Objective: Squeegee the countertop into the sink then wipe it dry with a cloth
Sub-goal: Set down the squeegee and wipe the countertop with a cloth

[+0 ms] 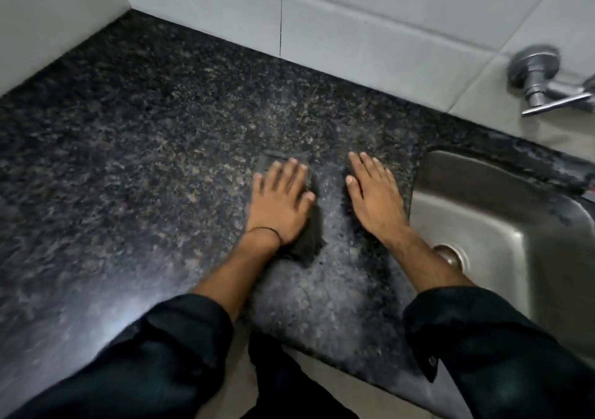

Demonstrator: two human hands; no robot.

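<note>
Pressing flat on a dark grey cloth (307, 239), the left hand (279, 204) had its fingers spread and straight, so its grip was not clenched around anything; the palm simply pinned the fabric to the counter (135, 148). A thin black band circled that wrist. The cloth looked crumpled and limp, nearly the same shade as the stone beneath it. It showed past the fingertips as a squarer folded edge and bunched out in a ragged lump beside the wrist, on the thumb side.

Just beside it, the right hand (373, 194) lay palm down on bare stone with fingers together and thumb out, its grip released and empty. It sat between the cloth and the near edge of the sink (502, 193).

Both forearms came from dark sleeves (180, 331) pushed back from the wrists. The counter was black granite flecked with brown and grey, and the patch around the hands looked paler and dull. The steel sink was set into it at the right, its drain (449, 256) partly hidden behind the right forearm. White wall tiles (370, 15) ran behind, with a metal tap (544, 80) mounted on them above the basin.
</note>
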